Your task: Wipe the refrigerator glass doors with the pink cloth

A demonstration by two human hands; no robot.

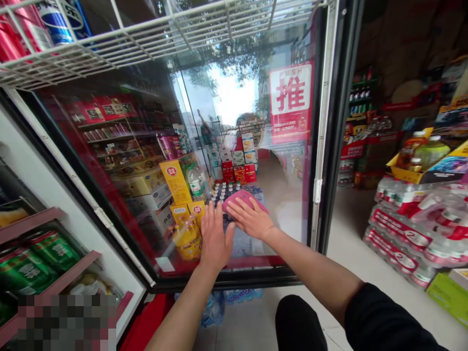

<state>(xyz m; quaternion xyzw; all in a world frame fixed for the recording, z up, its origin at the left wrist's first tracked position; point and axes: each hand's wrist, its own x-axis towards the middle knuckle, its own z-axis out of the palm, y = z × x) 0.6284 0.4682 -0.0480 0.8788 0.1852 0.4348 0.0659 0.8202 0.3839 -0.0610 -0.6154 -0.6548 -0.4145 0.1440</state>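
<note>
Two hands (215,246) (253,218) touch glass (288,195), one through pink cloth (238,193); shelves (69,277) hold cans (58,248).

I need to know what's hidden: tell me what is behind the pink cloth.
Behind the pink cloth is the glass door, with white-capped bottles visible in the glass near the cloth's upper left edge. The patch covered by the cloth and right hand cannot be seen.

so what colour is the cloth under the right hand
The cloth is pink, seen in the head view.
</note>
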